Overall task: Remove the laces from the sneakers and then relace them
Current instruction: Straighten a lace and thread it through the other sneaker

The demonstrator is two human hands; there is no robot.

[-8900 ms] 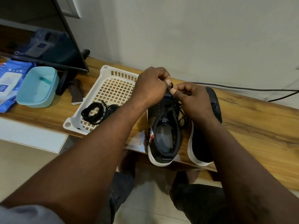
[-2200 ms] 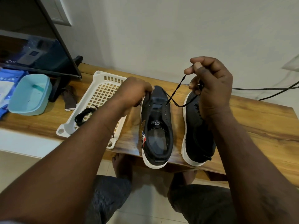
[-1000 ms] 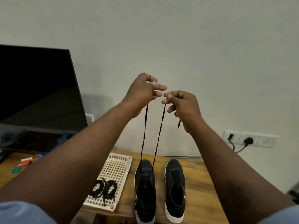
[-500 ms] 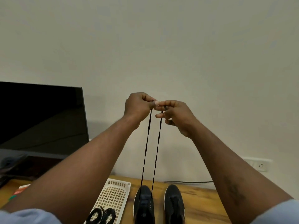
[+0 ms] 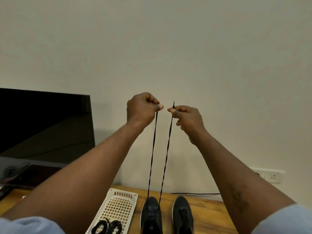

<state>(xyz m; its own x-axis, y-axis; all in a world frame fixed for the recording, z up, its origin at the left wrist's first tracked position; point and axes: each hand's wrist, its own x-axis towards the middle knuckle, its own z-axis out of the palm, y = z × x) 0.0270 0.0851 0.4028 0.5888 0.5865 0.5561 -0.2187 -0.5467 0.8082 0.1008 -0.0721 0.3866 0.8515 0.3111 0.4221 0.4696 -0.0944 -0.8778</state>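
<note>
left hand [image 5: 141,110]: raised in front of the wall, fingers curled in, thumb and forefinger pinching one end of the black lace [image 5: 152,157].
right hand [image 5: 187,119]: same height, just beside the left one but not touching it. Thumb and forefinger pinch the other end of the lace and the rest of the fingers are curled. The lace tip sticks up above the pinch.
black lace: two strands hang taut and nearly parallel from the hands, close together, down to the toe end of the left sneaker [image 5: 151,215].
left sneaker: black with a white sole, on the wooden table [image 5: 207,211], toe toward the wall. Both strands enter at its front eyelets.
right sneaker [image 5: 183,215]: just beside the left one and parallel to it. Dark lacing shows on top; the detail is too blurred to read.
white basket [image 5: 124,195]: left of the sneakers, close to them. Coiled black laces [image 5: 108,225] lie in its near end.
TV [image 5: 45,125]: far left, screen dark.
wall socket [image 5: 272,176]: right, low on the wall.
cable [image 5: 194,193]: runs along the table's back edge.
</note>
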